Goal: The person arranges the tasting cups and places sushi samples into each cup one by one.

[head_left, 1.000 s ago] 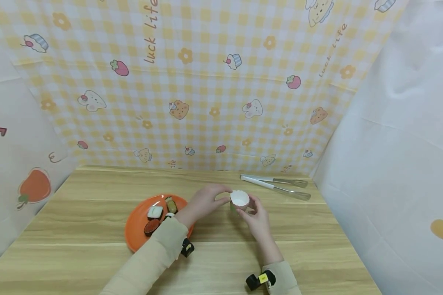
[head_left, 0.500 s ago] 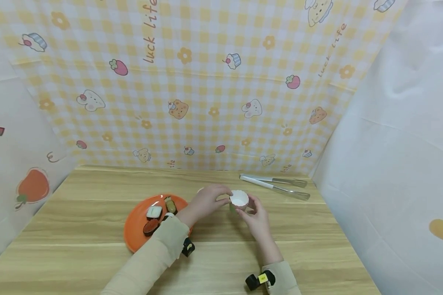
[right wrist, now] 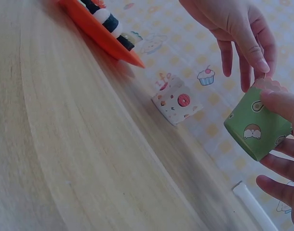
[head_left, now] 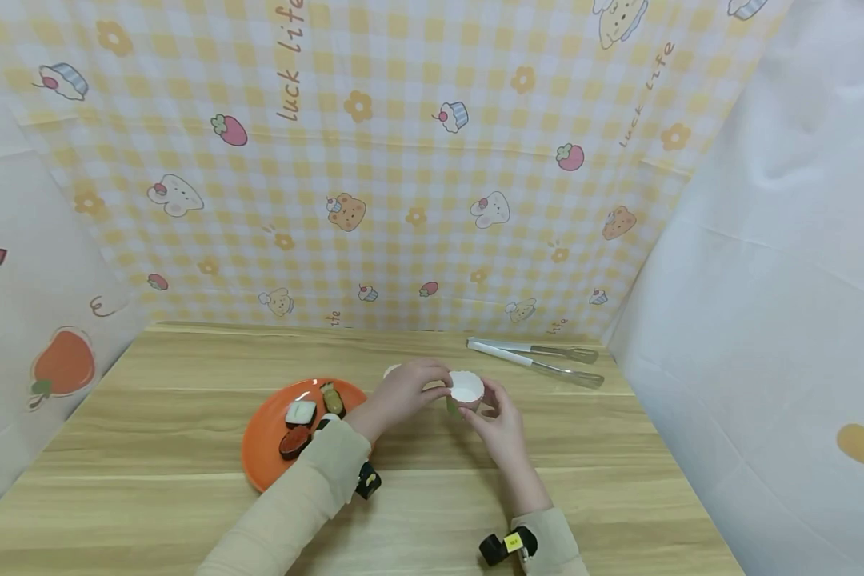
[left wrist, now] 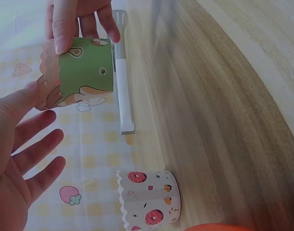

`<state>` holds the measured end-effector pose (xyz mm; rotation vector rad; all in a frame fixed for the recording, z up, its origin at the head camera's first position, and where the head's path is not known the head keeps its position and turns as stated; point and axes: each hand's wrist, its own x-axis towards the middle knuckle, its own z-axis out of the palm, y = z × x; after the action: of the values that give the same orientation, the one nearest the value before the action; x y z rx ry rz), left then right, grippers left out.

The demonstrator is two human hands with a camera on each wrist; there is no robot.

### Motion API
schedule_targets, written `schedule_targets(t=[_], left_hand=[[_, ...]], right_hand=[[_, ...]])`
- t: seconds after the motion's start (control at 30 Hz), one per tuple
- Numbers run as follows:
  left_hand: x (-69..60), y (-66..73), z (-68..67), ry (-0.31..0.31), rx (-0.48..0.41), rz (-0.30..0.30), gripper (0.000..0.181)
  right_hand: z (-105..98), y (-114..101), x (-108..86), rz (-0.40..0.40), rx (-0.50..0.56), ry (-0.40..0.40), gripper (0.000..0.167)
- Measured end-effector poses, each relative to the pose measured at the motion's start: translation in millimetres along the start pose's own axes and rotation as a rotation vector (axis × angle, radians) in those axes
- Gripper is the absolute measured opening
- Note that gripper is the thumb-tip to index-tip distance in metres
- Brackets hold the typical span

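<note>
A green paper baking cup (left wrist: pixel 86 72) with a pinkish scalloped rim is held above the table between both hands. In the head view its white inside (head_left: pixel 467 386) faces up. My left hand (head_left: pixel 406 390) pinches the rim from the left with thumb and forefinger; its other fingers extend loosely in the left wrist view. My right hand (head_left: pixel 502 426) grips the cup's side, its thumb (right wrist: pixel 277 102) lying on the green wall. A white baking cup (right wrist: pixel 176 102) with doughnut prints stands on the table, mostly hidden behind my left hand in the head view.
An orange plate (head_left: pixel 262 448) at the left bears several sushi pieces, among them a red-topped one (head_left: pixel 295 442); my left forearm partly covers it. Tongs (head_left: pixel 500 354) with white handles lie at the back right. A checked cloth (head_left: pixel 418 176) hangs behind the table.
Both hands stay nearly in place around the green cup. A little more of the white cup's rim shows behind my left hand as the view shifts slightly.
</note>
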<state>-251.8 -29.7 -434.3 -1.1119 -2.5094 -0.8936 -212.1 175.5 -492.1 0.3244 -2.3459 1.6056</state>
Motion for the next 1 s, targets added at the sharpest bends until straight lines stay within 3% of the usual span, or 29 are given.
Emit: schedule_targets(t=[1.0], left_hand=[[0.5, 2.8, -1.0, -0.012, 0.046, 0.063, 0.005]], right_hand=[[-3.0, -0.1, -2.8, -0.019, -0.007, -0.046, 0.061]])
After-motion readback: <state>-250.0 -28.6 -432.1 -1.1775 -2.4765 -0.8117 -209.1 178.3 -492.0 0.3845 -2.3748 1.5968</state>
